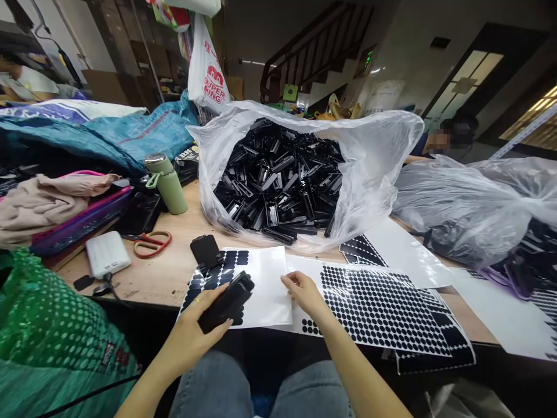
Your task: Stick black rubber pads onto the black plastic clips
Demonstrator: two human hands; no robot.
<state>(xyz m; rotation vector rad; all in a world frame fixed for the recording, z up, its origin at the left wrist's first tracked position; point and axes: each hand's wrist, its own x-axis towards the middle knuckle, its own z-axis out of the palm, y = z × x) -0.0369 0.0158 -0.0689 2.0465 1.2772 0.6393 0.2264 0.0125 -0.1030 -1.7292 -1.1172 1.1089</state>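
Over the sheet (267, 296), the left hand (195, 328) grips a black piece (228, 299) by its sides, probably to steady it; to its right, the right hand (307, 296) bunches its fingers at the sheet's edge, grip unclear; beyond both, the bag (374, 168) gapes, likely keeping parts (278, 180) handy

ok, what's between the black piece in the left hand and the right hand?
Head view: just a blank stretch of the white sheet, nothing loose on it, between the black piece and the right hand.
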